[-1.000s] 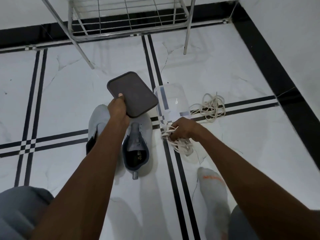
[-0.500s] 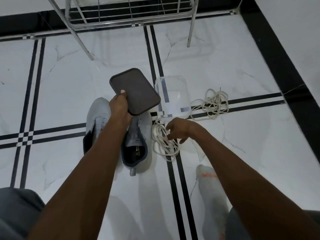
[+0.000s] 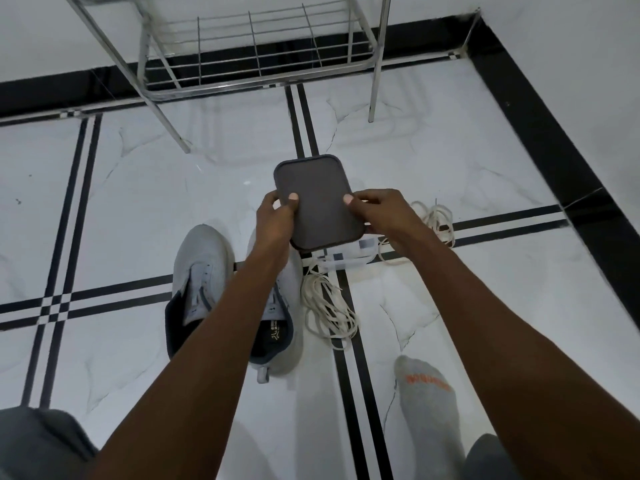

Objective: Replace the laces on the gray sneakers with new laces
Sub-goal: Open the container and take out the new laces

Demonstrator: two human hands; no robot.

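Observation:
Two gray sneakers stand side by side on the white tiled floor, the left sneaker (image 3: 199, 268) and the right sneaker (image 3: 282, 320) partly behind my left forearm; neither shows laces. A bundle of cream laces (image 3: 327, 306) lies just right of them. A second cream lace bundle (image 3: 434, 220) lies farther right. My left hand (image 3: 277, 216) and my right hand (image 3: 375, 211) both grip a dark brown rectangular lid (image 3: 320, 202), thumbs on top, above a clear plastic container (image 3: 346, 258) that is mostly hidden under it.
A metal wire rack (image 3: 256, 64) stands at the back against the wall. A black skirting band (image 3: 554, 133) runs along the right wall. My foot in a gray sock (image 3: 427, 403) rests at the lower right, my knee (image 3: 34, 441) at the lower left.
My right hand let go of the cream laces, which now lie beside the right sneaker, and took hold of the lid. The lid moved right, over the clear container.

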